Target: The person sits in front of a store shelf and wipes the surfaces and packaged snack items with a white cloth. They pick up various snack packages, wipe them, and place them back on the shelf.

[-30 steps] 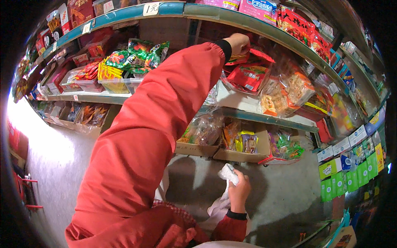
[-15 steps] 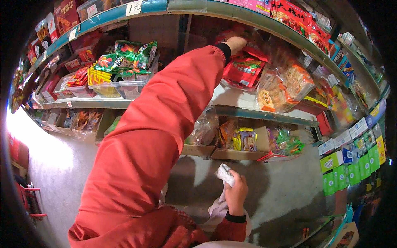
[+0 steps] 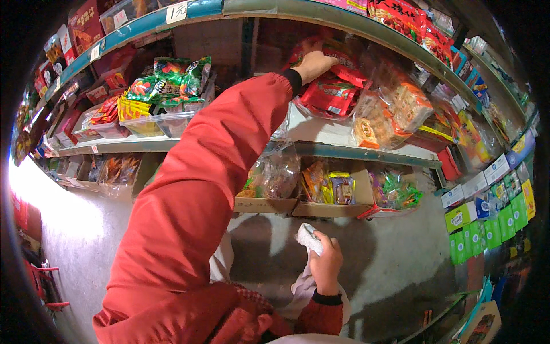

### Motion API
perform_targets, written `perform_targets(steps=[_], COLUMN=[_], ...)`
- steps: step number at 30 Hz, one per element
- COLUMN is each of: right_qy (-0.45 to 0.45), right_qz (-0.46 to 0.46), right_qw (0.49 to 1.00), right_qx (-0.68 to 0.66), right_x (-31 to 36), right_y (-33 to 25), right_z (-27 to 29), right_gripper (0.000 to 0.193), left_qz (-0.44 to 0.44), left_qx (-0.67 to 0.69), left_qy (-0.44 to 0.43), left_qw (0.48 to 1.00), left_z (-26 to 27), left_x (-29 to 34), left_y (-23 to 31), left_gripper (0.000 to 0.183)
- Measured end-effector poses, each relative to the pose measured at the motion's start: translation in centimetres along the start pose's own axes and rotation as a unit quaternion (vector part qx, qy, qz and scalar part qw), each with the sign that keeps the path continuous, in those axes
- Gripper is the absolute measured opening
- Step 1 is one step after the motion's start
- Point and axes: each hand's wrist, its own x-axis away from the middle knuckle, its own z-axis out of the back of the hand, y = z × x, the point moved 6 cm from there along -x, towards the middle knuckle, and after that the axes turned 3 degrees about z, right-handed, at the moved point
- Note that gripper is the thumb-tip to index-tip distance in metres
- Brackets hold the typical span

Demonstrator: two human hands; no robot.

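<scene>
My left hand (image 3: 314, 65) reaches into the middle shelf among red snack packets (image 3: 329, 98). The thumb points right across a packet and the fingers curl over it, their tips partly hidden by the red wrapping. A clear bag of orange and tan snacks (image 3: 372, 125) lies just right of these packets. Lower down, in front of my body, my right hand (image 3: 326, 261) is closed around a crumpled white cloth (image 3: 309, 236), which sticks out above the thumb.
Left of my arm stands a clear plastic bin (image 3: 163, 123) with green and yellow packets. Cardboard boxes (image 3: 332, 211) of small snacks line the bottom shelf. The upper shelf's teal edge (image 3: 275, 7) runs above my left hand. Green boxes (image 3: 491, 233) stand at right.
My left hand has drawn slightly down and out from the packets, showing more of its back and thumb. The packets shifted a little. My right hand still holds the cloth.
</scene>
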Motion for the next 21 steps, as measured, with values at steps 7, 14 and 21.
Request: perform_targets(steps=[7,14,21], right_qy=[-0.025,-0.029,-0.028], right_qz=[-0.002,-0.013,-0.01], right_qw=[1.0,0.999,1.0], right_qx=[-0.004,-0.008,0.003], right_x=[0.0,0.0,-0.2], right_y=[0.4,0.5,0.9], right_z=[-0.4,-0.6,-1.0], right_gripper=[0.046,0.044,0.043], left_qz=[-0.09,-0.173,-0.008], left_qx=[0.0,-0.056,-0.109], left_qy=[0.065,0.009,-0.01], left_qw=[0.994,0.983,0.994], left_z=[1.0,1.2,-0.6], left_x=[1.6,2.2,-1.9], left_y=[0.9,2.5,1.6], left_gripper=[0.089,0.068,0.046])
